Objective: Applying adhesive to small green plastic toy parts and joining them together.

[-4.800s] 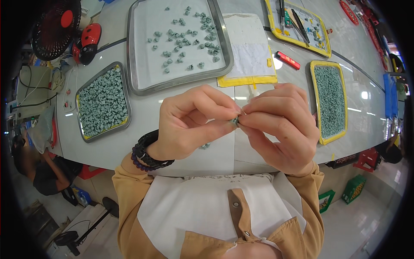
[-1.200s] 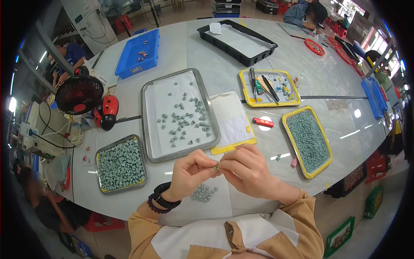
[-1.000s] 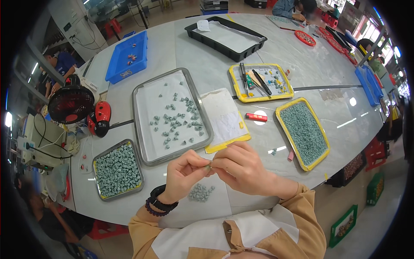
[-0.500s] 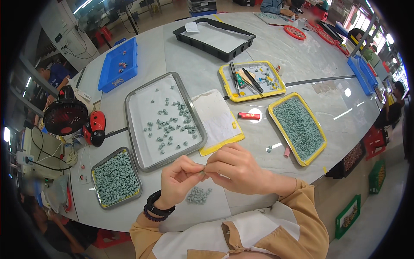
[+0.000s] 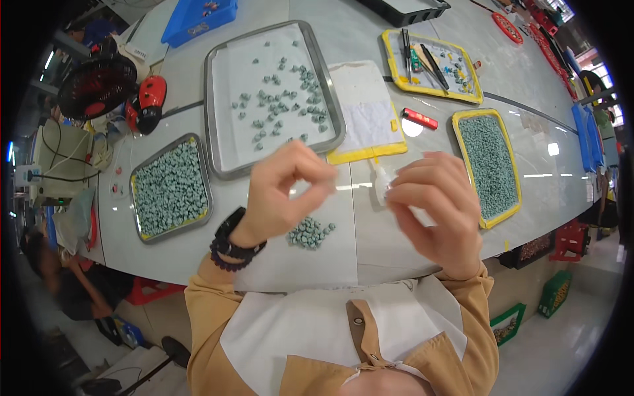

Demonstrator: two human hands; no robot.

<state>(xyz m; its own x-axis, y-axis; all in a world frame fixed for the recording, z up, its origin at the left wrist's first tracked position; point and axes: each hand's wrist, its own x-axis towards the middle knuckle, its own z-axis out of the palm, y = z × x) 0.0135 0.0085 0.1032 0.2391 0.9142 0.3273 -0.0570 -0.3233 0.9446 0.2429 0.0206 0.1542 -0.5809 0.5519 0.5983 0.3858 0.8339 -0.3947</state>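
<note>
My left hand point(image 5: 287, 190) hangs above the table, thumb and index finger closed in a pinch. Whatever it holds, if anything, is too small and blurred to name. Below it lies a heap of small grey-green pieces point(image 5: 310, 233). My right hand point(image 5: 437, 210) is curved, with its thumb apart from the fingers. Its fingertips are beside a small whitish bottle with a thin tip point(image 5: 381, 177); whether they touch is unclear. Beyond my left hand, a metal tray point(image 5: 211, 112) lined with white paper bears scattered grey-green pieces.
At left is a tray full of grey-green pieces point(image 5: 170, 188), near a black fan point(image 5: 98, 86). At right stands a yellow-rimmed tray of green bits point(image 5: 489, 165). A red marker-like object point(image 5: 420, 119) and a yellow-edged tray of tools point(image 5: 432, 63) lie farther off.
My hands have parted; they were together, pinching a small greenish piece. My right hand has moved right and loosened. The whitish bottle now shows, and the view has tilted downward.
</note>
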